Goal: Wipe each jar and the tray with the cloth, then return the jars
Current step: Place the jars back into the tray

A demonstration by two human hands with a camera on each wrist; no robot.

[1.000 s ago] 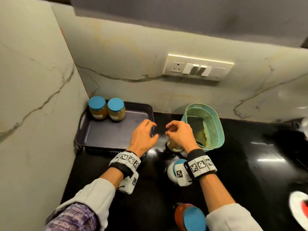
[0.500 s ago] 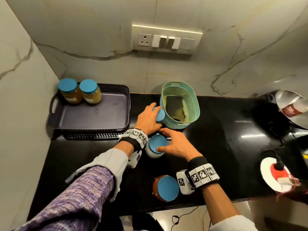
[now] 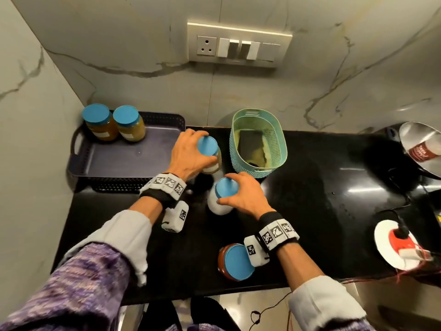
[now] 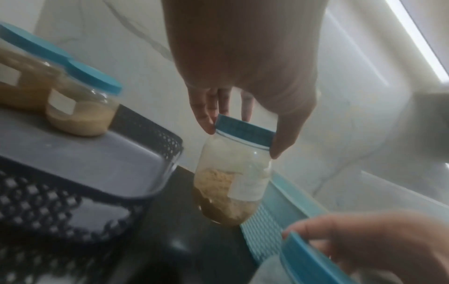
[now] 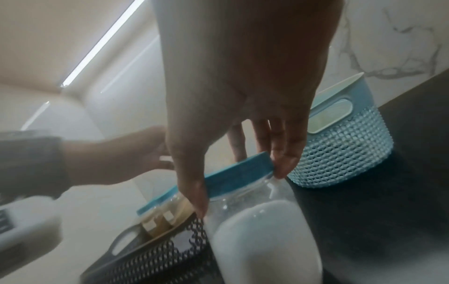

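Note:
My left hand (image 3: pixel 191 154) grips the blue lid of a jar with tan contents (image 3: pixel 212 163) and holds it just off the black counter, between the tray and the basket; the left wrist view shows the tan jar (image 4: pixel 233 173) hanging from my fingertips. My right hand (image 3: pixel 241 194) grips the lid of a jar of white powder (image 3: pixel 218 204), the white jar (image 5: pixel 262 230) seen close in the right wrist view. The dark tray (image 3: pixel 124 161) at the left holds two amber jars (image 3: pixel 114 126) in its far left corner. A yellow-green cloth (image 3: pixel 267 154) lies in the teal basket (image 3: pixel 257 172).
A red-brown jar with a blue lid (image 3: pixel 235 262) stands near the counter's front edge, under my right wrist. At the right are a steel bowl with a bottle (image 3: pixel 422 149) and a white plug board with cables (image 3: pixel 401 247). Marble walls close the left and back.
Both hands came back from the tray's edge and took hold of jar lids. The left hand has lifted the tan jar. The head view swung down and right.

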